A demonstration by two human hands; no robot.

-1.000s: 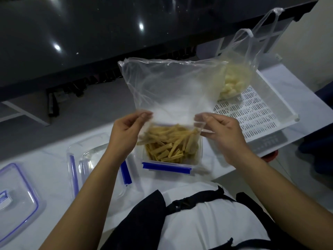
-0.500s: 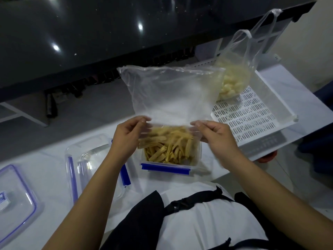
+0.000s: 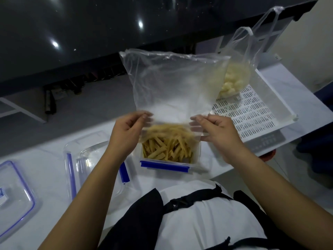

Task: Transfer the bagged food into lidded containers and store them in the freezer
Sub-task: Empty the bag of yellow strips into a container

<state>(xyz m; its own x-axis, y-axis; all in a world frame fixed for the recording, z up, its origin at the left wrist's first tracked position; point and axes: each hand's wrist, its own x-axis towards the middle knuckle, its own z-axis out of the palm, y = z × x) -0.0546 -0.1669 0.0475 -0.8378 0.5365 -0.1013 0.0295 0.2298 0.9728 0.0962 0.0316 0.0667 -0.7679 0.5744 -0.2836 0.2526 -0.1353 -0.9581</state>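
Observation:
A clear plastic bag [image 3: 173, 83] is held upside down over a small clear container [image 3: 196, 150] with a blue clip. My left hand [image 3: 126, 134] pinches the bag's left lower edge and my right hand [image 3: 216, 130] pinches its right lower edge. Yellow fries [image 3: 165, 148] spill from the bag's mouth into the container and fill it. The upper part of the bag looks empty. A second clear bag [image 3: 234, 82] with pale round food pieces stands behind, on the white perforated tray [image 3: 252, 116].
A larger clear container [image 3: 86, 159] with blue clips sits left of the fries container. A clear lid [image 3: 16, 192] with a blue seal lies at the far left. A dark glossy surface [image 3: 90, 33] overhangs the back. The white counter ends at the right, past the tray.
Both hands have shifted the bag's mouth slightly, staying over the container. Fries have kept sliding down into the container. The camera has tilted a little.

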